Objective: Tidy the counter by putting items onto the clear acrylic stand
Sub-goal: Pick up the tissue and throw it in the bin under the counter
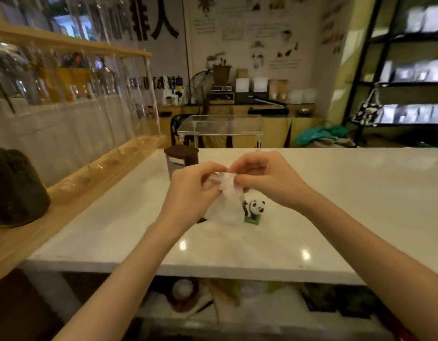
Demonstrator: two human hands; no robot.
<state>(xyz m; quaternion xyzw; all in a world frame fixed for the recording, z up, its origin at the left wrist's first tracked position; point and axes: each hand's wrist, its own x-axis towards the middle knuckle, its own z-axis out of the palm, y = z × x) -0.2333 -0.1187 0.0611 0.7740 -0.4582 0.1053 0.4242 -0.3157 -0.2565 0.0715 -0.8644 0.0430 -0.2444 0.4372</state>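
Note:
Both hands are raised over the middle of the white counter [336, 193]. My left hand [191, 190] and my right hand [267, 178] pinch the top of a thin white translucent wrapper [226, 193] between them, and it hangs down toward the counter. Just below and to the right stands a small black-and-white panda figurine [253, 207] on a green base. The clear acrylic stand [221, 127] sits at the counter's far edge, with nothing visible on its top. A brown-topped cylindrical holder [181, 159] stands left of the hands.
A wooden ledge [90, 178] with a clear plastic screen runs along the left. A dark woolly object [16, 188] rests on it at near left. Cluttered shelves lie under the counter's front edge. Black shelving stands at far right.

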